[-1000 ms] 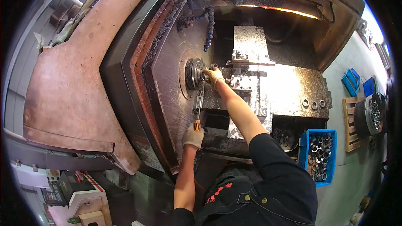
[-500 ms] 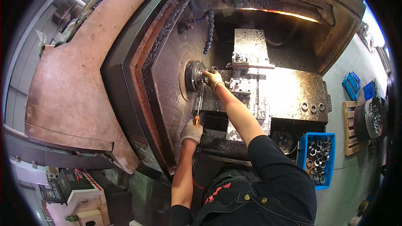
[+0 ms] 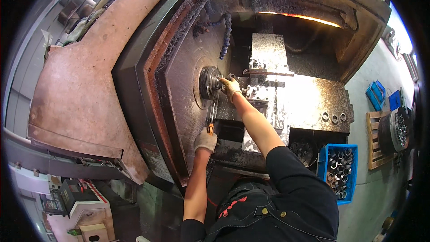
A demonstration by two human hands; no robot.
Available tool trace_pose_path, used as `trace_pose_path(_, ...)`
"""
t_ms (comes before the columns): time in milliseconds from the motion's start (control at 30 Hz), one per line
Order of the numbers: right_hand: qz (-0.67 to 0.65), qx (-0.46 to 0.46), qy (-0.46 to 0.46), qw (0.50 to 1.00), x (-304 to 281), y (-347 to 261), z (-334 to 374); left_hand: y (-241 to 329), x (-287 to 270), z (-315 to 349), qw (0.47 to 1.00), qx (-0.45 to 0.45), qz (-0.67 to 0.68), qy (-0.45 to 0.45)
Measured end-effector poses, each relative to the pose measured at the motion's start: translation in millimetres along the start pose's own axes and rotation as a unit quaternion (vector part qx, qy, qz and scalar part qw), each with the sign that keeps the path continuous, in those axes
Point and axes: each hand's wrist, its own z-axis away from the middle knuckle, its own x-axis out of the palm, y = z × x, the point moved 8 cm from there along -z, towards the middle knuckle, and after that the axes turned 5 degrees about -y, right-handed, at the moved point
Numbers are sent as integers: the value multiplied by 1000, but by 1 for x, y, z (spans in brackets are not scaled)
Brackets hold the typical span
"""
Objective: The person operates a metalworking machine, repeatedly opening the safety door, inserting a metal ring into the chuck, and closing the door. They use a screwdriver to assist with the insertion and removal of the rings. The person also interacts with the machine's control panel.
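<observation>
Your left hand (image 3: pixel 206 141) wraps a tool (image 3: pixel 211 128), its shaft pointing ahead toward the chuck (image 3: pixel 208 82), your right hand (image 3: pixel 230 88) beside the chuck, its hold unclear.

Three rings (image 3: pixel 334 122) on metal bed (image 3: pixel 309 107)

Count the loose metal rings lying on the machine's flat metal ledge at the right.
3: the left ring, the middle ring and the right ring, side by side near the ledge's front right corner. None there appears hidden.
</observation>
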Motion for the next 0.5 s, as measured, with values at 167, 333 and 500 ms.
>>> trace_pose_path(167,-4,38,-24,999,33,29,21,-42,2,-1,999,-13,39,18)
trace_pose_path(333,-100,65,-45,992,-7,44,-34,4,8,14,1000,20,9,-15)
trace_pose_path(500,-59,-16,-90,994,9,37,-20,-2,13,21,999,11,32,-23)
